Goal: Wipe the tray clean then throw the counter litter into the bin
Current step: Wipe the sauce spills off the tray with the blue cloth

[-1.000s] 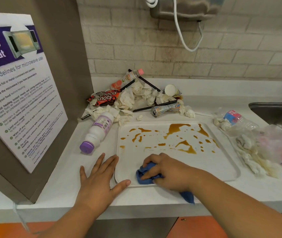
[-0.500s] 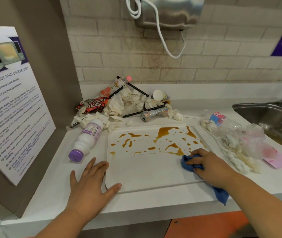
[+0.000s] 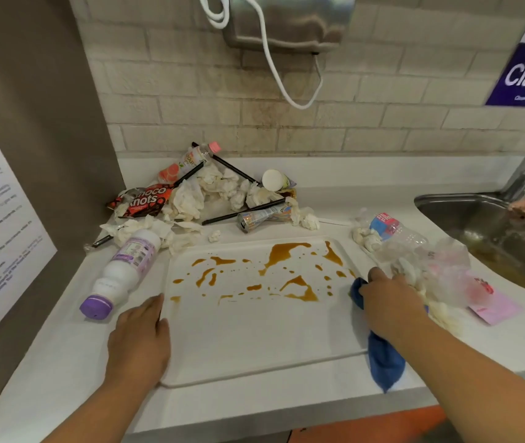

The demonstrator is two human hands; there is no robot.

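Right hand (image 3: 389,302) is gripping the blue cloth (image 3: 384,362) at the tray's (image 3: 254,346) 3 o'clock edge. Left hand (image 3: 139,340) is lying flat, open, at 9 o'clock.

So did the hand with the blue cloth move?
Yes. The right hand slid the blue cloth rightward, from the white tray's near-left corner to its right edge.

The near half of the tray (image 3: 254,340) is left bare, while brown spills (image 3: 289,254) are spread across its far half. Its left edge is blocked by the left hand (image 3: 139,343) and a toppled white bottle (image 3: 123,270); its right edge by the right hand (image 3: 389,305), a blue cloth (image 3: 382,362) and crumpled plastic (image 3: 430,270). The counter's far left corner is filled by a litter heap (image 3: 210,193). A clear strip of counter (image 3: 254,407) is left along the near edge.
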